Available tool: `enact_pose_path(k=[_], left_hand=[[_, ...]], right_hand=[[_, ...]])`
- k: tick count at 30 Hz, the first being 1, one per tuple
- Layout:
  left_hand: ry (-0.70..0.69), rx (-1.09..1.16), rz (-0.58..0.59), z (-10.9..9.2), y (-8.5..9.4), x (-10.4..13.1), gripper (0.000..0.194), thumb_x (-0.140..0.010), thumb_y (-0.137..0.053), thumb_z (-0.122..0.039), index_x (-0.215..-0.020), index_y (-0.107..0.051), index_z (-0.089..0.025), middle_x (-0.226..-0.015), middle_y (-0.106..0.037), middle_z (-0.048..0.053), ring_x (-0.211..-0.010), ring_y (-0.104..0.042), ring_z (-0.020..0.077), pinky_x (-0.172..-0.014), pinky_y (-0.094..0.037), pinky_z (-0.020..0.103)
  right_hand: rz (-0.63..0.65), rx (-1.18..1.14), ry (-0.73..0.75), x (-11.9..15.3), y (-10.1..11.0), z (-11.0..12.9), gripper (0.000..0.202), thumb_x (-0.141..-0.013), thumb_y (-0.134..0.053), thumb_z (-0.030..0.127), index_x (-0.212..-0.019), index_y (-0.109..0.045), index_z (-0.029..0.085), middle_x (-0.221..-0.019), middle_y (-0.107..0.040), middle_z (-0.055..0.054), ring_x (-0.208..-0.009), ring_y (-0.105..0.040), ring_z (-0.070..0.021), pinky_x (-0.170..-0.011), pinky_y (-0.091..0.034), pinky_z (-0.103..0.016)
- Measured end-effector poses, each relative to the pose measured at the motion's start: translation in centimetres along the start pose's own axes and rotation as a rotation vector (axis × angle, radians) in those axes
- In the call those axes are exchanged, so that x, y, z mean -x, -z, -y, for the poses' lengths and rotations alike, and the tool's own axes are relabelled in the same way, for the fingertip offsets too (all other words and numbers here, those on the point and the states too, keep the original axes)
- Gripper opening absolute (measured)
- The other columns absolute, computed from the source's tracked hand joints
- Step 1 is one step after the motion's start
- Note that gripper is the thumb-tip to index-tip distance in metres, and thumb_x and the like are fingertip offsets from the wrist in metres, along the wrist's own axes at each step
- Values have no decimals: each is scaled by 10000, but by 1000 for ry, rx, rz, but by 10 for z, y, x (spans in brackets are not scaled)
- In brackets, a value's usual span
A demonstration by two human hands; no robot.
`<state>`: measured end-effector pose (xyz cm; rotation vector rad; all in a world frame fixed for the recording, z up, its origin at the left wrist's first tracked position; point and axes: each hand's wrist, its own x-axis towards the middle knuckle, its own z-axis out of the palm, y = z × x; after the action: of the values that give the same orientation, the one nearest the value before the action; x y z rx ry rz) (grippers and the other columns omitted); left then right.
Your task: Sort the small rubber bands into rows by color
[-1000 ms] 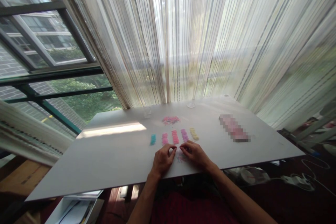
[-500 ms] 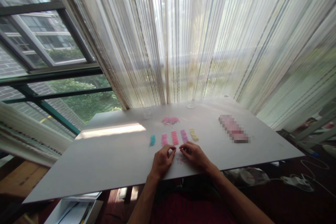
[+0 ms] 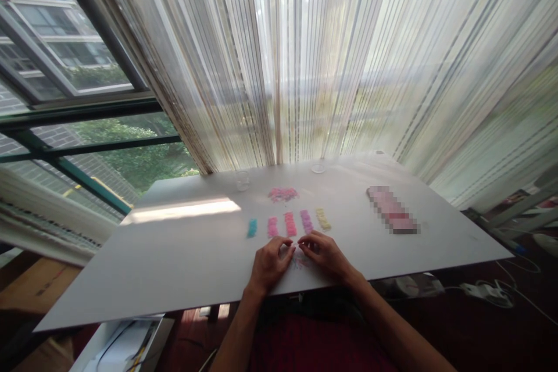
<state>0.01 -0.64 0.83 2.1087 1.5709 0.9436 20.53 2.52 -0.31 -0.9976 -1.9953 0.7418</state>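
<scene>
My left hand (image 3: 274, 260) and my right hand (image 3: 325, 254) face each other near the table's front edge, each in a pinch with the fingertips almost meeting. What lies between the fingertips is too small to make out. Under them is a loose pile of small pale purple and pinkish pieces (image 3: 300, 263), partly covered by the hands. Just beyond stand sorted groups of small pieces in a row: teal (image 3: 252, 227), pink (image 3: 272, 226), coral pink (image 3: 290, 224), purple (image 3: 306, 221) and yellow (image 3: 323, 219). Farther back lies a mixed, mostly pink pile (image 3: 283, 194).
On the white table (image 3: 174, 261) a clear container (image 3: 242, 181) and a round clear lid or dish (image 3: 318, 168) stand at the back. A blurred-out pink object (image 3: 392, 210) lies at right. Curtains (image 3: 314, 70) hang behind. An open drawer or box (image 3: 131, 344) sits below left.
The fingertips of both hands have come closer together, still pinched. The view has shifted slightly; the groups of pieces lie as before.
</scene>
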Motion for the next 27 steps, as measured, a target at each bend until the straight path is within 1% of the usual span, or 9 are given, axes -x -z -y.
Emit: enact_pose_path(k=[7, 20, 27], left_hand=[[-2, 28, 33, -3, 3, 1, 87, -958, -631, -264, -971, -713, -240, -944, -770, 7, -734, -688, 144, -735, -532, 238], [-11, 71, 10, -3, 3, 2, 103, -944, -596, -267, -942, -695, -238, -866, -750, 2, -628, -637, 127, -636, -523, 231], [-15, 79, -2, -2, 1, 3, 93, -945, -613, -255, -996, -690, -244, -926, -759, 4, -646, -653, 131, -643, -537, 232]], right_hand=[[20, -17, -9, 1, 1, 1, 155, -973, -606, 249, -1002, -756, 224, -869, -696, -42, -746, -667, -163, -734, -554, -271], [-5, -3, -36, 2, 2, 3, 145, -980, -602, 281, -953, -735, 228, -821, -675, -31, -704, -652, -161, -676, -556, -263], [-14, -9, -38, 2, 2, 5, 166, -987, -600, 303, -933, -741, 234, -807, -665, -30, -684, -651, -162, -666, -555, -267]])
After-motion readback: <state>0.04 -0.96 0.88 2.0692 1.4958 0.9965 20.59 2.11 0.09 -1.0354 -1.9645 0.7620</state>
